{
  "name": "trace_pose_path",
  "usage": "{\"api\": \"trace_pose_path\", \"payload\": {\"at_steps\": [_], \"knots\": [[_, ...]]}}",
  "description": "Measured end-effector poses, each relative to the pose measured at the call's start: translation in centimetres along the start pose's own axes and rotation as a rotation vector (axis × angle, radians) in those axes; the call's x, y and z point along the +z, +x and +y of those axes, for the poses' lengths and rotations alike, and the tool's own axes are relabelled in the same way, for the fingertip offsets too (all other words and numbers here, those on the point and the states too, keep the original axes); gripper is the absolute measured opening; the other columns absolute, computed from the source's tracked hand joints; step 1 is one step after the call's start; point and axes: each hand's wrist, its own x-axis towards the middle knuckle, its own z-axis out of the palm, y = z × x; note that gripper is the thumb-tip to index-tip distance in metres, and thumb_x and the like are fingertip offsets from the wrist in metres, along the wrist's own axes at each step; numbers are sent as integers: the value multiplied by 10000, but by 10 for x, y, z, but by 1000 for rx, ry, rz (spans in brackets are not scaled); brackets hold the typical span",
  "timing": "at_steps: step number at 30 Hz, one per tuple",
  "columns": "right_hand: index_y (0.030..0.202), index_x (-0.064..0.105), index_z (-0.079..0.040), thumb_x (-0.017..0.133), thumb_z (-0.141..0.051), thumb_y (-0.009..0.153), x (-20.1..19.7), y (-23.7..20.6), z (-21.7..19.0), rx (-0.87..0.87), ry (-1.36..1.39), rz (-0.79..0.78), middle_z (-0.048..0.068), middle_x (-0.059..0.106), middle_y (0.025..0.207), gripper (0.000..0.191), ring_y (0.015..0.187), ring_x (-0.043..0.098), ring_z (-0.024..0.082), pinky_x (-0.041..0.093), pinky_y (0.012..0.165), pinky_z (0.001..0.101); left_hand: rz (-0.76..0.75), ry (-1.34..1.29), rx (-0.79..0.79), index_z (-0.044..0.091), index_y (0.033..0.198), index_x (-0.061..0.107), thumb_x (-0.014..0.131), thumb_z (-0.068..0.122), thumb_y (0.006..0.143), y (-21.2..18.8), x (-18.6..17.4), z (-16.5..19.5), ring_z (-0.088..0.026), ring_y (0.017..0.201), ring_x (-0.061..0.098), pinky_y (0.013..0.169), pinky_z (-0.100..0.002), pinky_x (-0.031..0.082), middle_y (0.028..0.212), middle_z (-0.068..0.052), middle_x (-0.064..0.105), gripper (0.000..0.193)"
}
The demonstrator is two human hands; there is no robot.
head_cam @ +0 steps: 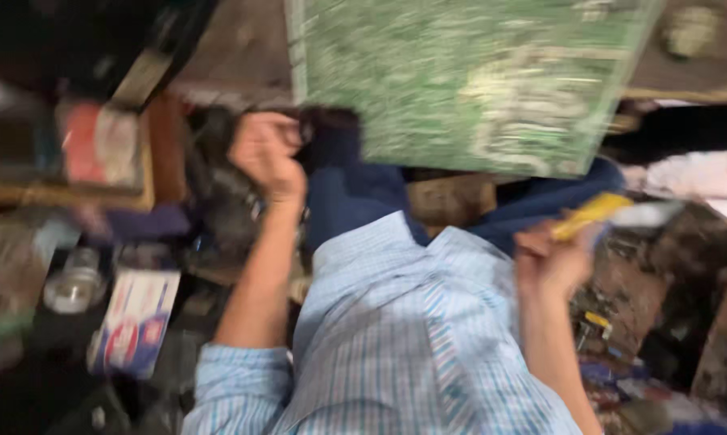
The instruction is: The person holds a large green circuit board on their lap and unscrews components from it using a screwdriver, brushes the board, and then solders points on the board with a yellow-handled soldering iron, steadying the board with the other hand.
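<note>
Head view, blurred: the right hand (pixel 550 262) is closed around a yellow-handled tool (pixel 609 213), its pale tip pointing right. The left hand (pixel 265 153) is curled shut at the near left edge of a large green circuit board (pixel 460 80); whether it grips anything I cannot tell. A white box (pixel 136 321) lies left.

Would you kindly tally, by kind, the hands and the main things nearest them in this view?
Hands: 2, the left hand and the right hand
Green circuit boards: 1
Yellow-handled tools: 1, held in the right hand
Small printed boxes: 1
Total: 5
</note>
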Motion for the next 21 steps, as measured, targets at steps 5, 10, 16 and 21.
{"api": "trace_pose_path", "payload": {"at_steps": [5,10,16,21], "knots": [[1192,537,-64,489,-483,1193,-19,11,-61,-582,-269,-172,76,560,820,421,554,462,173,434,542,313,121,106,-264,48,880,635,549,247,1100,-82,-34,-20,-54,623,488,573,-231,370,704,23,559,309],[1207,542,-58,514,-448,1182,-25,19,-85,-745,-445,-165,79,573,835,392,572,480,168,440,552,302,314,323,-247,45,884,616,641,210,1080,-77,-51,-38,-44,622,462,557,-233,376,702,43,530,257],[1225,548,-51,544,-408,1168,-14,8,-84,-797,-536,-176,83,589,853,362,593,502,162,446,564,289,461,282,-304,36,1154,580,653,200,1036,-11,-76,-44,-58,584,505,530,-260,407,676,36,569,215],[1240,553,-44,569,-374,1157,-3,6,-99,-822,-568,-170,86,602,868,340,611,521,157,452,575,278,225,663,85,24,1211,620,654,207,1075,25,-60,-3,-108,675,560,613,-289,464,741,-31,604,230]]}}
